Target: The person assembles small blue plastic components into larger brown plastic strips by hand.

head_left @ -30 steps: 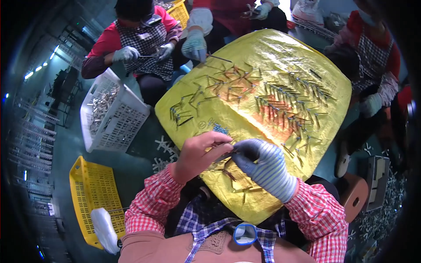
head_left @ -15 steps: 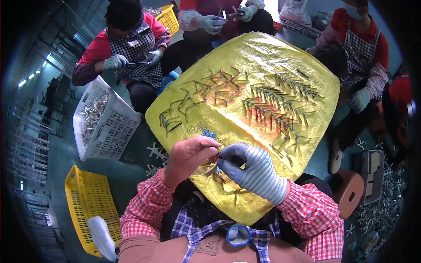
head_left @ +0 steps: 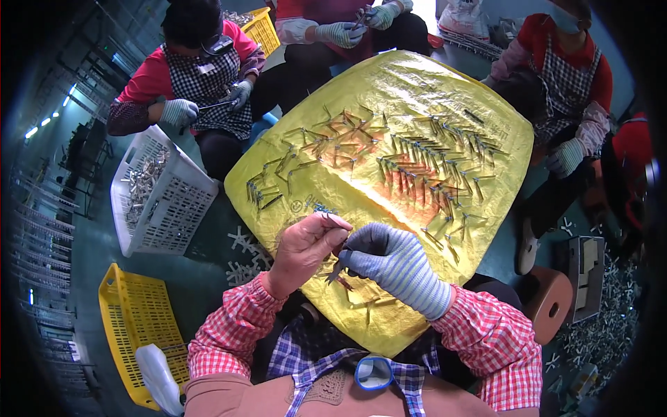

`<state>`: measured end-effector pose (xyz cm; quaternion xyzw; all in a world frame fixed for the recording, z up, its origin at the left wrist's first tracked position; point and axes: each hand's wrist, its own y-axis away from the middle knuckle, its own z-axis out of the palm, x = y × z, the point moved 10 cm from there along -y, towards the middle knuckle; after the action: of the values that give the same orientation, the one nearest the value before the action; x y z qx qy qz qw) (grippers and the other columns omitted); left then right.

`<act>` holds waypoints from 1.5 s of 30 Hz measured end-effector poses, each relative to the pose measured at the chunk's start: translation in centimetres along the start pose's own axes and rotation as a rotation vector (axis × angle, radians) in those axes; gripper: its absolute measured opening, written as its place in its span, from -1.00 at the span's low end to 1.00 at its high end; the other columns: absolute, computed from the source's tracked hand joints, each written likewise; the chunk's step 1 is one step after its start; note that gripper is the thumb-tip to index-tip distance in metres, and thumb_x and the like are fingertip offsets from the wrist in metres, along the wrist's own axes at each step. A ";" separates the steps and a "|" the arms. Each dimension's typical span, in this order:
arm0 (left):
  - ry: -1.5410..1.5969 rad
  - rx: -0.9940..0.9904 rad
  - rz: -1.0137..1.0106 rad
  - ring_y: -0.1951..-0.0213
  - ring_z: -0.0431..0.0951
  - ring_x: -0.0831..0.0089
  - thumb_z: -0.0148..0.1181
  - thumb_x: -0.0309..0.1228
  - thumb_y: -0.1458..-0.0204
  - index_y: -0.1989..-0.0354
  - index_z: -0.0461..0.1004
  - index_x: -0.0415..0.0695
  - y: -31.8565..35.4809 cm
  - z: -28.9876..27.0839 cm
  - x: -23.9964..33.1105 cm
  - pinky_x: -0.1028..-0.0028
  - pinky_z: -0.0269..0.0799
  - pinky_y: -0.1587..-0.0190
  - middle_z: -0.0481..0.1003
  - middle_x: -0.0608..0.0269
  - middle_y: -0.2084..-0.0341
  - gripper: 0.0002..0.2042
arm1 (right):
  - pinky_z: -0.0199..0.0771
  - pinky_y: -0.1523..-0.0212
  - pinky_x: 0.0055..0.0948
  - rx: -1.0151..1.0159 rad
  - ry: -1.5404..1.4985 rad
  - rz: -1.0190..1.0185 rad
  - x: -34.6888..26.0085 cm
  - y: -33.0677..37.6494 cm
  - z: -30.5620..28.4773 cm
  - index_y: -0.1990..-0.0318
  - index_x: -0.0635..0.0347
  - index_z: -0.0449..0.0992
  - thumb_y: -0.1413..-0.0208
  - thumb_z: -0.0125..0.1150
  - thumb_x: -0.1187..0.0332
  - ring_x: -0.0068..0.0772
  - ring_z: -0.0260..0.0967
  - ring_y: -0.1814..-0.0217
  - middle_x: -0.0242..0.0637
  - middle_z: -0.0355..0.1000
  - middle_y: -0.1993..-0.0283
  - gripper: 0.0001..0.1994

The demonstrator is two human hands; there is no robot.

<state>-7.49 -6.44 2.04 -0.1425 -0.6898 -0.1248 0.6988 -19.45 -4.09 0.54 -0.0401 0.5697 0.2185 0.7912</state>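
Note:
My bare left hand (head_left: 303, 254) is closed in a pinch over the near part of a yellow sheet (head_left: 497, 208). What lies between its fingertips is too small to make out. Right beside it, my right hand (head_left: 399, 270), in a blue-and-white striped glove, has thumb and forefinger pressed together, almost touching the left fingers. A small grey metal piece (head_left: 335, 272) sticks out below the gloved fingertips. Beyond both hands, many thin hinged metal pieces (head_left: 417, 179) lie on the sheet, partly in slanted rows.
A white crate (head_left: 174, 208) of metal parts and a yellow crate (head_left: 142, 326) stand at left. Co-workers sit across and beside the sheet; one gloved hand (head_left: 339, 33) works at the far edge. A brown stool (head_left: 549, 306), grey box (head_left: 587, 278) and scattered metal parts (head_left: 601, 340) are at right.
The gloved right hand has turned slightly, and the grey metal piece below its fingers shows more clearly. The left hand stays in its pinch. The far co-worker's hands have come closer together.

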 end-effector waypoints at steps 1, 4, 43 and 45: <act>0.023 -0.006 -0.027 0.24 0.51 0.63 0.06 -0.59 -0.25 0.07 0.47 -0.28 -0.1 0.1 -0.4 0.62 0.45 0.15 0.54 0.29 0.28 -0.86 | 0.49 0.27 -0.60 0.000 0.002 0.001 0.1 -0.1 -0.1 0.16 0.31 0.57 -0.12 0.34 0.39 -0.70 0.43 0.32 -0.37 0.56 0.33 -0.80; 0.125 0.007 -0.060 0.23 0.52 0.63 0.07 -0.58 -0.25 0.06 0.47 -0.28 -0.2 0.2 -1.5 0.61 0.46 0.16 0.54 0.28 0.26 -0.86 | 0.50 0.25 -0.60 -0.006 0.085 0.004 0.2 -0.2 -0.3 0.15 0.31 0.57 -0.11 0.35 0.41 -0.70 0.44 0.31 -0.37 0.56 0.31 -0.80; -0.892 0.404 0.015 0.27 0.62 0.25 0.24 -0.45 -0.02 0.18 0.57 -0.17 -4.1 -18.0 -1.4 0.38 0.51 0.18 0.57 0.17 0.31 -0.81 | 0.41 0.30 -0.65 0.172 0.307 -0.096 -1.8 -0.2 -3.9 0.15 0.33 0.59 -0.14 0.35 0.42 -0.77 0.36 0.33 -0.47 0.55 0.34 -0.81; -0.840 0.162 0.077 0.30 0.62 0.26 0.26 -0.48 -0.01 0.23 0.57 -0.19 -4.5 -12.8 -2.3 0.39 0.51 0.20 0.57 0.16 0.32 -0.85 | 0.40 0.31 -0.66 0.162 0.297 -0.096 -1.9 -0.2 -3.8 0.15 0.32 0.59 -0.14 0.35 0.41 -0.77 0.35 0.34 -0.47 0.55 0.35 -0.81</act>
<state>2.68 -15.38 -0.21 -0.1511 -0.9163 0.0246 0.3702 -23.21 -6.04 0.89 -0.0353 0.6936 0.1256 0.7084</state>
